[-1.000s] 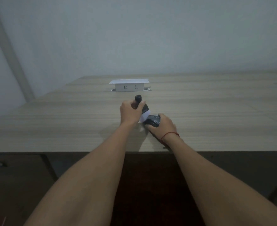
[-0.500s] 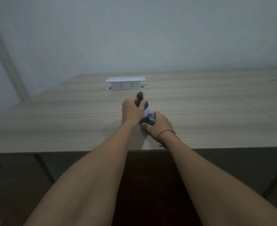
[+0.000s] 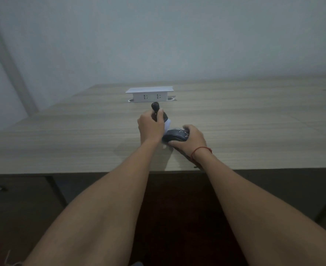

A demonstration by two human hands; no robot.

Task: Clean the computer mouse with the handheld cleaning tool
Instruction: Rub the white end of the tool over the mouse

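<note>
Both bare forearms are reaching over the near edge of the counter [image 3: 62, 135], a wide slab with a pale, streaky wood-grain finish. The left hand [image 3: 151, 126] is wrapping its fingers [image 3: 159, 117] tight around the handheld cleaning tool [image 3: 156, 110], a dark, stubby handle with a rounded knob sticking up out of the fist; a pale, soft-looking head is showing just below the hand and angling down toward the computer mouse [image 3: 174, 135]. The mouse is sitting near the counter's near edge, about midway along it, a low, smooth, dark dome with a slight sheen. The right hand [image 3: 192, 138] is cupping it from the right side, fingers curled over its top and thumb along its near flank, gripping it firmly against the surface. A thin red string bracelet [image 3: 201, 150] is circling the right wrist. Further back, toward the far edge, a white rectangular socket box [image 3: 149, 95] is standing raised out of the counter, its flat lid overhanging the front face.
</note>
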